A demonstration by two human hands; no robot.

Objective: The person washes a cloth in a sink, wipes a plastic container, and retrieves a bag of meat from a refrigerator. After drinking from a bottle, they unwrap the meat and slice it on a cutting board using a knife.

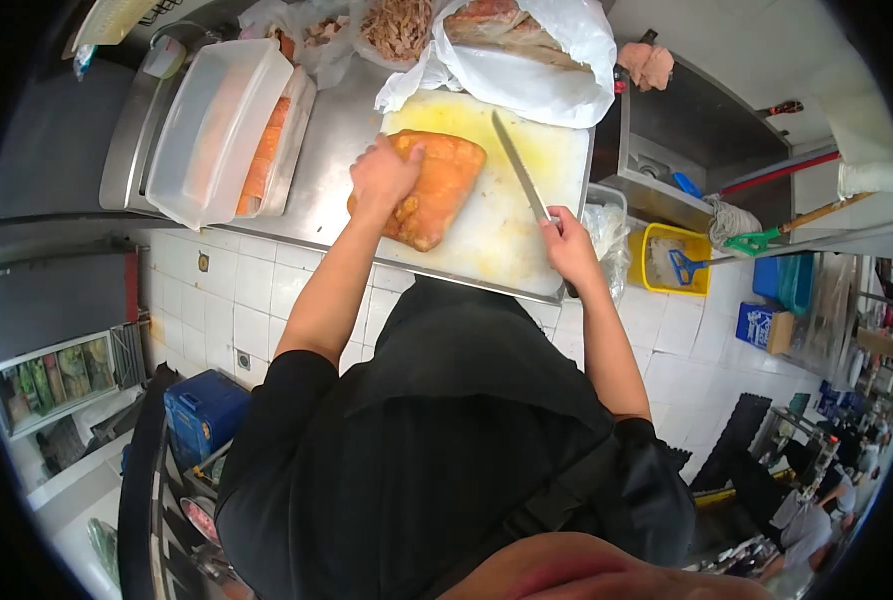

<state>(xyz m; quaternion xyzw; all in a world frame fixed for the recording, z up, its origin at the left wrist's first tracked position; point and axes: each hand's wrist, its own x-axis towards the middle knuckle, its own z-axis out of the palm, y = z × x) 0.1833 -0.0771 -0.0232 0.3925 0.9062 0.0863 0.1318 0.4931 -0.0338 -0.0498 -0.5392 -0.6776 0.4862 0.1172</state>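
Observation:
A large golden-orange slab of what looks like cooked meat (pixel 444 180) lies on a white cutting board (pixel 506 250) stained yellow in places. My left hand (pixel 384 178) rests on the slab's left part, its fingers at the upper left edge and the thumb toward the middle. To the right, my right hand (pixel 569 245) is closed round the handle of a long knife (pixel 519 165). The blade points up and to the left over the board, apart from the slab.
Left of the board, a translucent plastic tub (pixel 211 130) leans over a tray with orange pieces (pixel 264 155). Bags of shredded meat (pixel 396 28) and a white bag (pixel 526 75) lie beyond. A sink (pixel 656 165) and yellow bucket (pixel 670 260) are at the right.

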